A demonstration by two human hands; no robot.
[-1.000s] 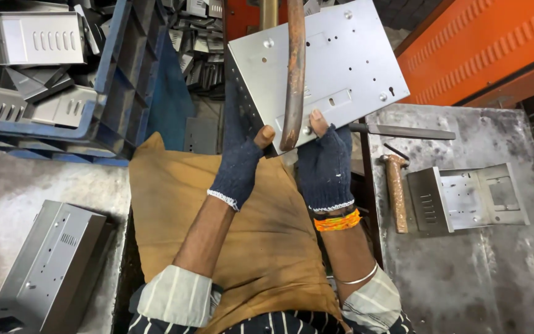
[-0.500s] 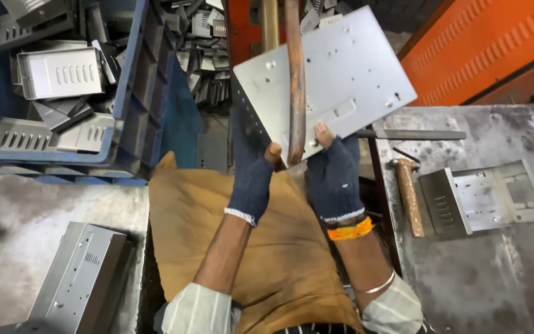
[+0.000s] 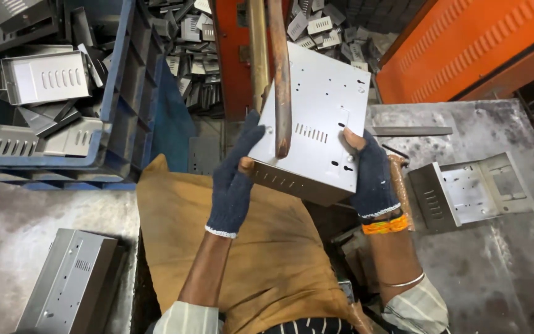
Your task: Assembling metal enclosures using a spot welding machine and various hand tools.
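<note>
Sheet-metal housing [image 3: 316, 124], a pale grey box panel with punched holes and a row of slots, sits up against the rusty vertical bar [image 3: 279, 74], above the brown apron [image 3: 267, 260]. It looks stiff, light and sharp-edged, best gripped at its folded rims. Left hand [image 3: 233, 179] clamps the lower-left corner; right hand [image 3: 369, 170] pinches the right edge. Half a second ago the panel was tilted further back, showing its flat face; now its folded side faces down.
</note>
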